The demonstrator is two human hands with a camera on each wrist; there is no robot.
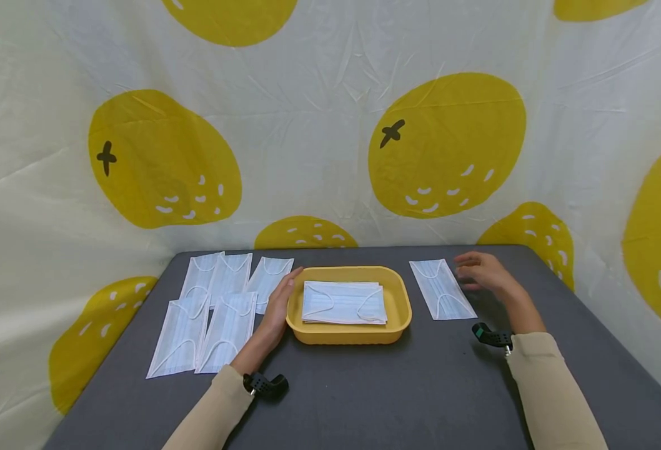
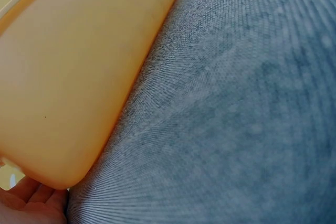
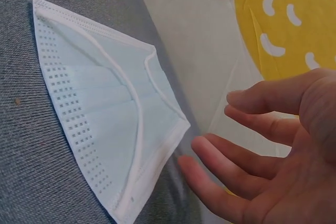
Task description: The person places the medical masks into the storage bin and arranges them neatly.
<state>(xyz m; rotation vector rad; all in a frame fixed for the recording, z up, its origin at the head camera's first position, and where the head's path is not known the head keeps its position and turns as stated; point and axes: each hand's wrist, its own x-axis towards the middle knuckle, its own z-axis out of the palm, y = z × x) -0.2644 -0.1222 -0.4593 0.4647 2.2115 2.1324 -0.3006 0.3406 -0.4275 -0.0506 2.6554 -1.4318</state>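
A yellow tray [image 1: 348, 337] sits mid-table with a small stack of light blue face masks [image 1: 344, 303] lying inside it. Along the tray's left end rests my left hand [image 1: 276, 309], its fingers extended against the side wall; in the left wrist view the fingers [image 2: 37, 198] show at the tray's corner. My right hand [image 1: 485, 273] hovers just right of a single face mask [image 1: 442, 290], holding nothing. In the right wrist view the fingers [image 3: 231, 169] are loosely bent beside that mask's edge, with thumb and fingers apart.
Several more face masks [image 1: 226, 334] lie spread in two rows on the left part of the dark table [image 1: 398, 400]. Behind the table hangs a white curtain [image 1: 308, 156] with yellow fruit prints. Each wrist carries a black camera [image 1: 268, 385].
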